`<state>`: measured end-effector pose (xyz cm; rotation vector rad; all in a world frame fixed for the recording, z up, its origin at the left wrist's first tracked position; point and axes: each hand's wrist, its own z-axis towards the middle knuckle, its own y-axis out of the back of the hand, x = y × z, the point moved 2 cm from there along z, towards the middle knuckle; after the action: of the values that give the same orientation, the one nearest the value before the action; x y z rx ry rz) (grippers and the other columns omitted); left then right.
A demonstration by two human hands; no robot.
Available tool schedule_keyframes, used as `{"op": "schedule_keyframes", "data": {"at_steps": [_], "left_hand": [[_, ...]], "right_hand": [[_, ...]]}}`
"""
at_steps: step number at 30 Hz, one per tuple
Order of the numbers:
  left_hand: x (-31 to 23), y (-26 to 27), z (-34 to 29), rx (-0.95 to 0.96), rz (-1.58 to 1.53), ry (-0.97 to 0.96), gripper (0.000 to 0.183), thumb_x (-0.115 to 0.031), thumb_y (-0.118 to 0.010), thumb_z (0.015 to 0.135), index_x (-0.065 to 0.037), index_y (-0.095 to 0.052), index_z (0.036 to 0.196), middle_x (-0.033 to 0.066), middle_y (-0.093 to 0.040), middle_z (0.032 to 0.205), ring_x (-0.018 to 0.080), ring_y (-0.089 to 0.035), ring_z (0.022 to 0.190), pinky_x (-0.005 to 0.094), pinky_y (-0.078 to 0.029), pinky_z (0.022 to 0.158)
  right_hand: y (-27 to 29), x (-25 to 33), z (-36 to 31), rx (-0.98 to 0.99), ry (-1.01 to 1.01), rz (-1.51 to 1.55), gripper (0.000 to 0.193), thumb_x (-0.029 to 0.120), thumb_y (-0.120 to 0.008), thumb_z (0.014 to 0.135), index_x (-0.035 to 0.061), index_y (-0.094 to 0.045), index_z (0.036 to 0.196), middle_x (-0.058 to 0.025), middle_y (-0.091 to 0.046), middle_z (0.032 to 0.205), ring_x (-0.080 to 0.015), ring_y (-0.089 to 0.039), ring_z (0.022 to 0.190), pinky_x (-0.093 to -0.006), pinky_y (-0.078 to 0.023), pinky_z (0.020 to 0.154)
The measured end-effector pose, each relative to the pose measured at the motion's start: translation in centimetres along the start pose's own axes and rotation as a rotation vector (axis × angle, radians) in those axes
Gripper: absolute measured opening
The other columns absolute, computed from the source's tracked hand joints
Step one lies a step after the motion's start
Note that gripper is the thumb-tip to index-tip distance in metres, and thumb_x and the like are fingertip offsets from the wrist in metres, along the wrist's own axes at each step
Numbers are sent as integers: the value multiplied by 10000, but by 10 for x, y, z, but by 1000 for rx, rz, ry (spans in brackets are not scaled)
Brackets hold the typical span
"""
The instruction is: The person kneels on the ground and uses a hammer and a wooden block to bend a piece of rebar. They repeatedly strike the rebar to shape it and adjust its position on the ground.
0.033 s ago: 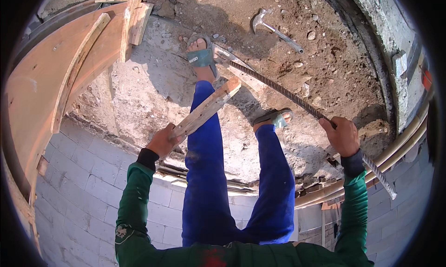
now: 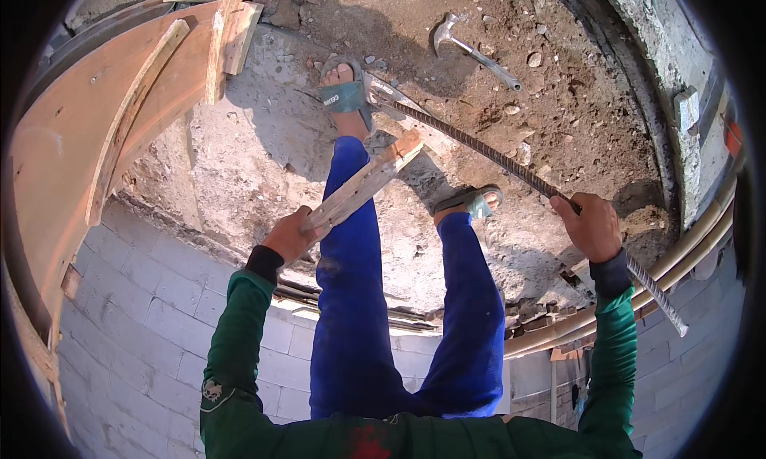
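Note:
My left hand (image 2: pixel 289 234) is closed round the lower end of a short wooden board (image 2: pixel 363 186), which slants up and to the right across my left leg. A ribbed steel rebar (image 2: pixel 487 150) is gripped in my right hand (image 2: pixel 589 226). From that fist the bar runs up and left to a pale wooden strip (image 2: pixel 435 136) on the ground, near my left sandal (image 2: pixel 345 96). Its other end sticks out behind my right wrist. A claw hammer (image 2: pixel 475 50) lies on the dirt beyond my feet, touched by neither hand.
Plywood formwork (image 2: pixel 60 152) with nailed battens stands on the left. Light block paving or walling (image 2: pixel 159 299) lies along the near side. Long pipes (image 2: pixel 678 279) curve along the right, beside a rough concrete edge (image 2: pixel 650 76). Stones are scattered over the dirt.
My left hand and the board have shifted slightly right and up. My right hand has moved a little right with the rebar. The hammer has stayed in place.

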<state>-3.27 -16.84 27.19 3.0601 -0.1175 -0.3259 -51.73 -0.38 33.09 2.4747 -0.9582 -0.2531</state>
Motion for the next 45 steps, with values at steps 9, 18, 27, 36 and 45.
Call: {"op": "schedule_keyframes", "data": {"at_steps": [9, 18, 27, 36, 45], "left_hand": [[-35, -56, 91, -212, -73, 106, 547, -365, -641, 917, 39, -478, 1246, 294, -639, 1079, 433, -615, 1062, 463, -485, 881], [-107, -159, 93, -244, -370, 214, 483, -384, -593, 948, 65, -494, 1098, 293, -641, 951, 461, -623, 943, 499, -488, 794], [-104, -219, 144, -479, -378, 196, 485, -346, -563, 970, 19, -397, 1243, 310, -628, 1070, 469, -600, 1035, 518, -473, 866], [-40, -205, 224, -274, -454, 132, 630, -371, -531, 993, 65, -338, 1405, 253, -595, 1239, 367, -579, 1141, 441, -449, 939], [-84, -181, 209, -272, -382, 221, 565, -379, -613, 949, 22, -446, 1309, 261, -623, 1089, 410, -570, 1081, 470, -455, 913]], "right_hand": [[14, 6, 6, -62, 54, -50, 489, 496, -640, 885, 31, -653, 735, -189, -627, 683, -406, -636, 698, -497, -477, 665], [71, 23, 49, -40, 164, -242, 523, 497, -633, 893, -23, -674, 859, -219, -689, 861, -390, -687, 873, -495, -517, 841], [103, 52, 49, -228, 332, -342, 506, 500, -647, 879, -2, -653, 819, -198, -659, 787, -372, -671, 808, -491, -509, 732], [-30, 2, -26, -257, 190, -103, 383, 417, -627, 922, 77, -597, 748, -131, -618, 612, -332, -632, 552, -440, -480, 504], [-98, -2, -43, -186, 110, 17, 356, 371, -622, 943, 61, -554, 782, -137, -583, 615, -362, -600, 533, -451, -436, 472]]}}
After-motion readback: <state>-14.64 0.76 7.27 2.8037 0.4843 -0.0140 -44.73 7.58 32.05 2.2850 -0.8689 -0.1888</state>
